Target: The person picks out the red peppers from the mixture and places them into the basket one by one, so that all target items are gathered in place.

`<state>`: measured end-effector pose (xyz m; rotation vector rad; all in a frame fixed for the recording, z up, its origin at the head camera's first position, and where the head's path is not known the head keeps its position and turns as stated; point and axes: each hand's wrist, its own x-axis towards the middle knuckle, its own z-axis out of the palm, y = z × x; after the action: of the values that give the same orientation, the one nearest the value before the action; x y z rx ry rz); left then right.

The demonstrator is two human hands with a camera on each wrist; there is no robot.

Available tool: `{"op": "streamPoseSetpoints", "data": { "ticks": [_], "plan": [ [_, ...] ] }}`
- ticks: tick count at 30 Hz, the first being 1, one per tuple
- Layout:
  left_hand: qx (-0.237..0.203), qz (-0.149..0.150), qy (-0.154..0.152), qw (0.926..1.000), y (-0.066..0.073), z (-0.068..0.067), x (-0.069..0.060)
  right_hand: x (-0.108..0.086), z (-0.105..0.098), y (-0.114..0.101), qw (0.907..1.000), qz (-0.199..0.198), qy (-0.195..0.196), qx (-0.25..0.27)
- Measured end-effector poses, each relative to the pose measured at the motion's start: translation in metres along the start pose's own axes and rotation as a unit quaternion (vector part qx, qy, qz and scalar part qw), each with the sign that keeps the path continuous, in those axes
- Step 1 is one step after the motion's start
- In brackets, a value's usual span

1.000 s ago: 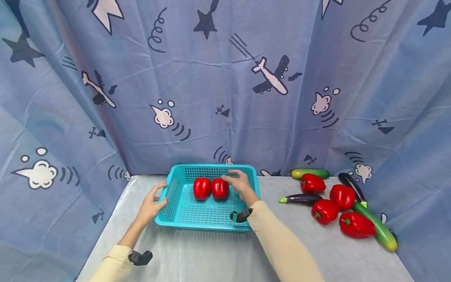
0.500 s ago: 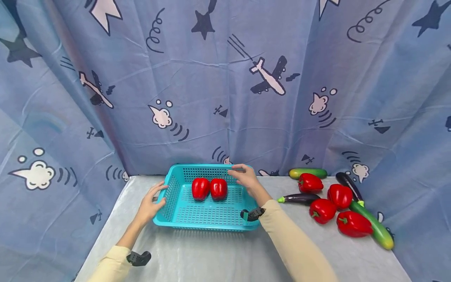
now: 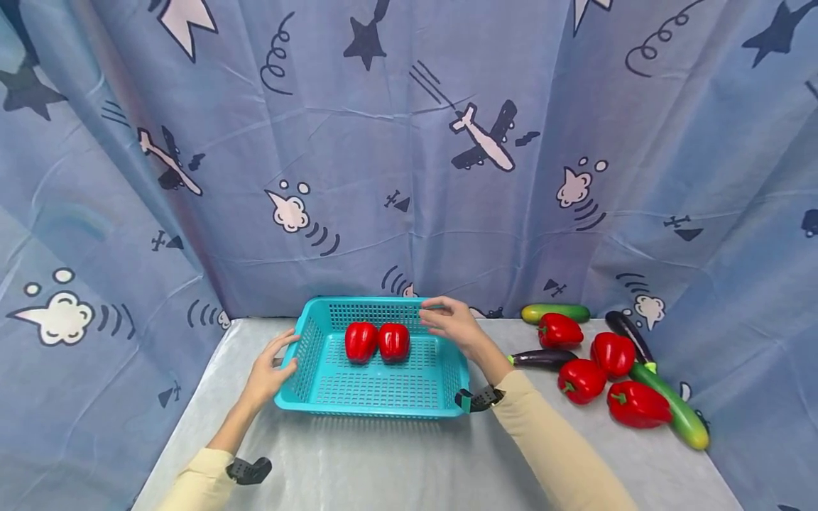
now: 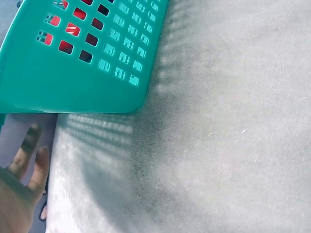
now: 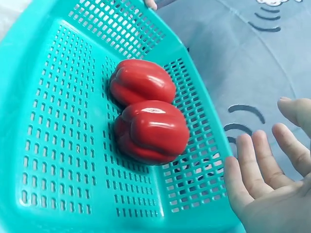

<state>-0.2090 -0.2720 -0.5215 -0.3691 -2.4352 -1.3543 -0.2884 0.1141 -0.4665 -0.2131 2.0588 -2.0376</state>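
Two red bell peppers (image 3: 361,342) lie side by side in a turquoise plastic basket (image 3: 377,412), near its back wall. My left hand (image 3: 265,370) is at the basket's left rim, thumb and fingers spread. In the left wrist view part of that left hand (image 4: 22,194) shows, its fingers uncurled beside the basket's corner. Over the basket's back right corner is my right hand (image 3: 455,325), holding nothing. The right wrist view shows this right hand (image 5: 274,187) with fingers extended and apart, beside the rim, and both bell peppers (image 5: 153,131) in the basket.
On the table's right side lie several more red bell peppers (image 3: 639,405), two eggplants (image 3: 543,359) and two green cucumber-like vegetables (image 3: 677,411) with yellowish ends. A blue patterned curtain (image 3: 358,156) hangs behind the pale tabletop (image 3: 358,468).
My right hand has moved right, away from the right-hand bell pepper, to the basket's back right corner. The left hand stays at the left rim. The head view has shifted slightly.
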Motion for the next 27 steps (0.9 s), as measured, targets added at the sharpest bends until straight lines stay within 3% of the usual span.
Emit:
{"op": "streamPoseSetpoints", "data": {
  "ticks": [3,7,11,15,18,21,27],
  "plan": [
    [0.009,-0.007,-0.006,0.9999,-0.016,0.001,0.001,-0.009,-0.002,-0.005,1.0000,-0.008,-0.004,-0.001],
    [0.001,-0.013,-0.005,0.9999,-0.024,-0.001,0.000,-0.021,-0.006,-0.009,0.9998,-0.007,-0.017,0.001],
    [-0.008,-0.023,-0.006,0.9997,-0.024,-0.002,0.000,-0.033,-0.011,-0.010,0.9996,-0.004,-0.026,0.008],
    [-0.018,-0.018,0.001,0.9997,-0.013,-0.002,-0.001,-0.043,-0.020,-0.009,0.9994,-0.005,-0.029,0.019],
    [-0.021,-0.018,0.003,0.9996,-0.013,-0.001,-0.001,-0.050,-0.029,-0.008,0.9992,0.000,-0.031,0.027],
    [-0.018,-0.023,-0.001,0.9996,-0.022,0.000,0.001,-0.058,-0.040,-0.009,0.9991,0.007,-0.030,0.028],
    [0.000,-0.024,-0.013,0.9996,-0.019,0.000,0.003,-0.074,-0.059,-0.011,0.9993,0.014,-0.019,0.028]
  ]
}}
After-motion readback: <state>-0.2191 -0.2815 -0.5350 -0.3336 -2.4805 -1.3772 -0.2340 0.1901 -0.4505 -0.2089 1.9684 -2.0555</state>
